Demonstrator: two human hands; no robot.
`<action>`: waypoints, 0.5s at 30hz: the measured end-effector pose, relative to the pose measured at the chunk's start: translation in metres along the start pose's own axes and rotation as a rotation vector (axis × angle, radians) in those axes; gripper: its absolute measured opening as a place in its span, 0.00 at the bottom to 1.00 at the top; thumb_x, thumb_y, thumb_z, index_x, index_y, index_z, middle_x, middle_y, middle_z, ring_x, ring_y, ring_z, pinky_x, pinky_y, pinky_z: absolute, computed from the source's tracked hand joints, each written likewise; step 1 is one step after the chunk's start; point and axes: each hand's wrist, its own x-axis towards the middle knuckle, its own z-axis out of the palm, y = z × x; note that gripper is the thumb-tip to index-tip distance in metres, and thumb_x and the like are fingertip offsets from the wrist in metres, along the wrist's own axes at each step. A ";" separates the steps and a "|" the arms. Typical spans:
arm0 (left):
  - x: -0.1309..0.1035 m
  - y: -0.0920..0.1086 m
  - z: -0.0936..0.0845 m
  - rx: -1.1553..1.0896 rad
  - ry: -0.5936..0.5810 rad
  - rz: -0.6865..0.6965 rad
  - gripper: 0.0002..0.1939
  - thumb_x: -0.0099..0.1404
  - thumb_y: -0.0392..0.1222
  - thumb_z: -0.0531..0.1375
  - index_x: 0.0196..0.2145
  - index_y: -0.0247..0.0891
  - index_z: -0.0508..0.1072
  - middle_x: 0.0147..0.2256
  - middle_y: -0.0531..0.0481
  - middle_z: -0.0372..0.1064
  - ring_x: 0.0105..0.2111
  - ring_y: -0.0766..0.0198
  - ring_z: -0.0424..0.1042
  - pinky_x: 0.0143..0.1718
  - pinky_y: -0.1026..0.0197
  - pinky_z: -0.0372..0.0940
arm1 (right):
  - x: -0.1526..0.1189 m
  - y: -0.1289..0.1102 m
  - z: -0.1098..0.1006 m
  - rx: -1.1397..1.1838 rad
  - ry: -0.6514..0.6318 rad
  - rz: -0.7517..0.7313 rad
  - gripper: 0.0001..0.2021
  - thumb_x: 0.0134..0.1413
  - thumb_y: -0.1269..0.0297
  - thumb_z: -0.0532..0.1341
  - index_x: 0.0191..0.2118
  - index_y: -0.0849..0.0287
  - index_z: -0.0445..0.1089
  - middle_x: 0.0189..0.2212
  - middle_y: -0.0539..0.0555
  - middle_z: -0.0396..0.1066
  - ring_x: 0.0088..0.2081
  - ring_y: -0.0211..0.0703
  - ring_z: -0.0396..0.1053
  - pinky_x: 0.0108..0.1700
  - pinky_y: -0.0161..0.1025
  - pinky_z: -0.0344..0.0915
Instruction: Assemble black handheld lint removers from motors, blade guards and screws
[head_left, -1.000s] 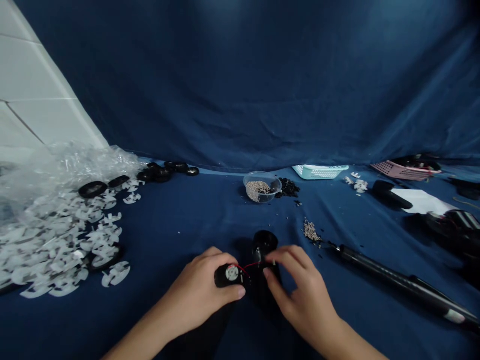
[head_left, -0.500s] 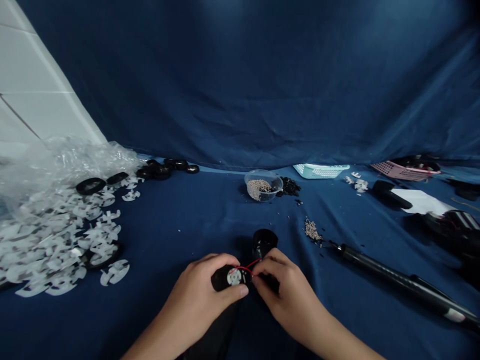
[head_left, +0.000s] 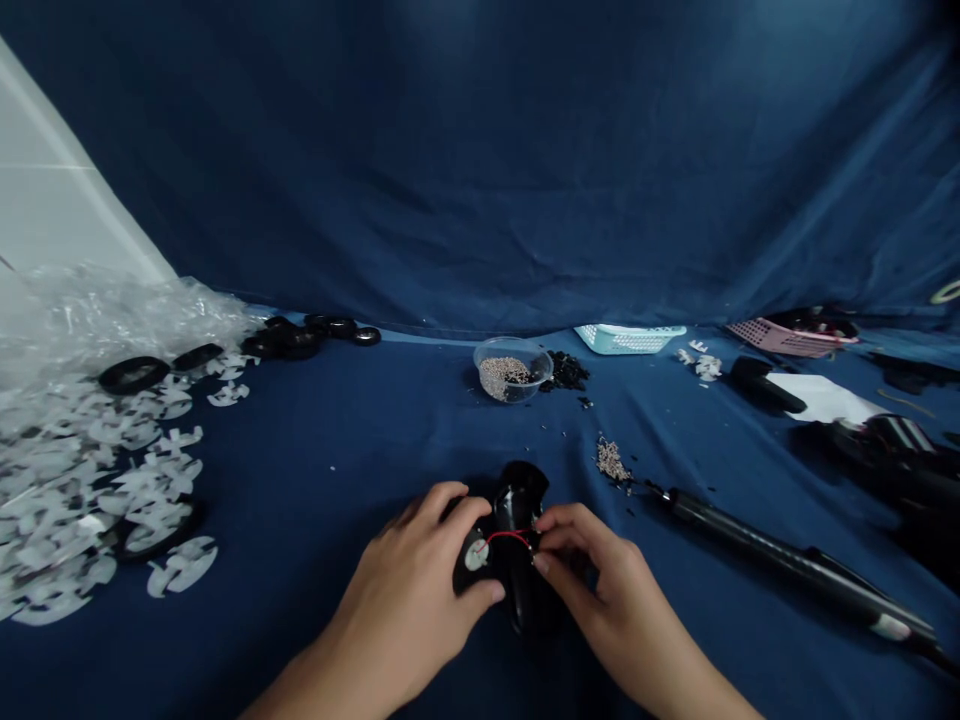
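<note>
My left hand (head_left: 420, 590) is closed around a small dark motor with a pale round end face (head_left: 476, 554). Red wires (head_left: 507, 534) run from that motor to the fingertips of my right hand (head_left: 592, 565). Those fingers pinch a tiny dark part at the wire ends, mostly hidden. Between both hands a glossy black curved casing (head_left: 521, 500) lies on the blue cloth, its wider end pointing away from me.
Right of my hands lies a black electric screwdriver (head_left: 780, 555), its tip by a pile of screws (head_left: 613, 461). Beyond stand a clear bowl of screws (head_left: 513, 370), a turquoise basket (head_left: 630, 340) and a pink basket (head_left: 787, 338). White plastic pieces (head_left: 67, 500) heap at left.
The motor and my right hand have moved slightly right, and the wires are stretched further between the hands. The black casing now shows more fully beneath them. The whole view has shifted a little.
</note>
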 end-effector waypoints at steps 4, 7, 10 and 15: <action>0.005 0.006 -0.014 -0.043 -0.030 0.077 0.14 0.63 0.46 0.58 0.48 0.55 0.70 0.61 0.54 0.58 0.57 0.49 0.62 0.55 0.41 0.59 | 0.000 0.000 0.000 0.011 -0.010 -0.065 0.06 0.60 0.70 0.57 0.41 0.53 0.61 0.35 0.47 0.70 0.39 0.36 0.69 0.41 0.32 0.62; 0.011 0.012 -0.020 -0.025 -0.066 0.195 0.10 0.67 0.42 0.54 0.40 0.52 0.75 0.60 0.55 0.60 0.61 0.51 0.56 0.59 0.39 0.53 | 0.002 -0.002 0.002 0.008 -0.004 -0.116 0.04 0.61 0.71 0.56 0.38 0.53 0.60 0.33 0.47 0.69 0.36 0.35 0.68 0.38 0.30 0.62; 0.018 0.015 -0.020 -0.019 -0.113 0.248 0.12 0.67 0.37 0.53 0.36 0.49 0.75 0.59 0.56 0.61 0.62 0.54 0.54 0.62 0.39 0.45 | 0.002 -0.001 0.004 -0.044 0.023 -0.178 0.04 0.61 0.71 0.55 0.38 0.53 0.60 0.32 0.46 0.68 0.33 0.34 0.67 0.35 0.30 0.62; 0.025 0.012 -0.015 -0.120 -0.113 0.242 0.10 0.65 0.37 0.54 0.34 0.49 0.75 0.60 0.57 0.61 0.62 0.55 0.55 0.63 0.41 0.47 | 0.002 0.005 0.005 -0.124 0.069 -0.293 0.07 0.60 0.74 0.54 0.37 0.53 0.59 0.32 0.46 0.67 0.31 0.33 0.66 0.35 0.29 0.62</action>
